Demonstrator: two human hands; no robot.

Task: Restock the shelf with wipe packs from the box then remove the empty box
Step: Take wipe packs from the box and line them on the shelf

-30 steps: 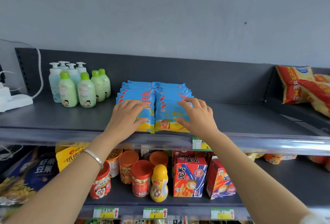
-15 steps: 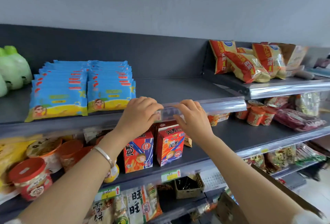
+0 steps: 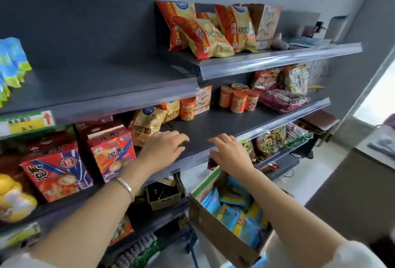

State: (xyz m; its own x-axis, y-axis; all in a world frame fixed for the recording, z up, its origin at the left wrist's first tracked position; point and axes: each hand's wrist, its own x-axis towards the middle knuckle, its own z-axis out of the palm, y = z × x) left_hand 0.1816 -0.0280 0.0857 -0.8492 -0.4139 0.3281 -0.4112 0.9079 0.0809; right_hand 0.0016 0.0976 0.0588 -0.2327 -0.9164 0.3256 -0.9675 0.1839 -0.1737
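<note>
A cardboard box (image 3: 215,231) stands low at the lower right, open, with several blue and yellow wipe packs (image 3: 239,214) inside. More wipe packs (image 3: 11,66) stand in rows at the far left of the upper dark shelf (image 3: 102,84). My left hand (image 3: 162,150) hovers over the front edge of the middle shelf with loosely bent fingers, holding nothing. A short way to its right is my right hand (image 3: 230,152), also empty and relaxed, above the box.
Red snack cartons (image 3: 113,150) and yellow chip bags (image 3: 149,122) sit left of my hands. Orange cans (image 3: 237,99) stand on the middle shelf (image 3: 226,124). Large chip bags (image 3: 205,30) fill the upper right shelf. A small dark basket (image 3: 164,195) sits below.
The view has swung right and down. Both hands dropped from the upper shelf's edge to the middle shelf's edge, and the box with wipe packs has come into view.
</note>
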